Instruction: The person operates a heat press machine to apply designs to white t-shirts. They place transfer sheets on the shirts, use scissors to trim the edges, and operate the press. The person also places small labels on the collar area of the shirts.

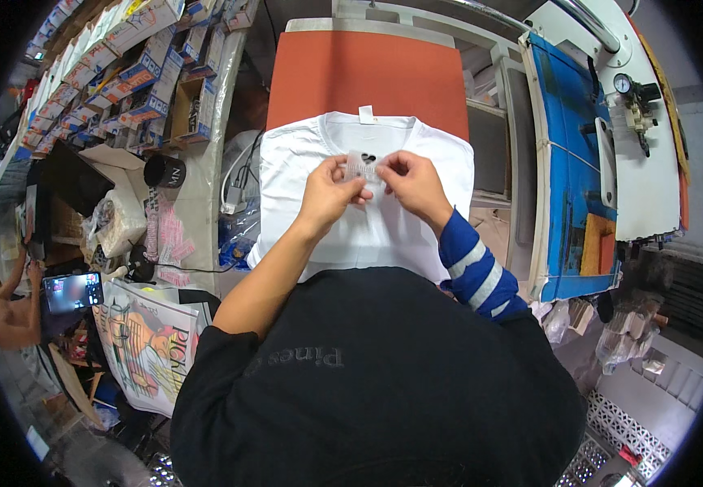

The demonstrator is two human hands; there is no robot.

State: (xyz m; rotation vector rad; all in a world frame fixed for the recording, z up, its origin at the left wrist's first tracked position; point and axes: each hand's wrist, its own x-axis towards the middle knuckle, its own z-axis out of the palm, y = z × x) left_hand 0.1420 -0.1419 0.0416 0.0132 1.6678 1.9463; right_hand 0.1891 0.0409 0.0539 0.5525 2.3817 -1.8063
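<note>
My left hand (340, 185) and my right hand (409, 179) hold a small translucent transfer film (362, 163) between them, pinched at its two sides. The film bears a dark heart-like mark and some lettering. Below the hands a white T-shirt (303, 158) lies flat, its neckline and a white neck tag toward the far side. Under the shirt is a flat orange-red platen pad (367, 67). A blue sleeve with pale stripes covers my right forearm.
Cardboard boxes (150, 91) and a black cup (164, 171) stand on the left table. A phone (73, 292) is mounted at lower left, near another person. To the right are a blue-covered press part (570, 164) and a pressure gauge (622, 83).
</note>
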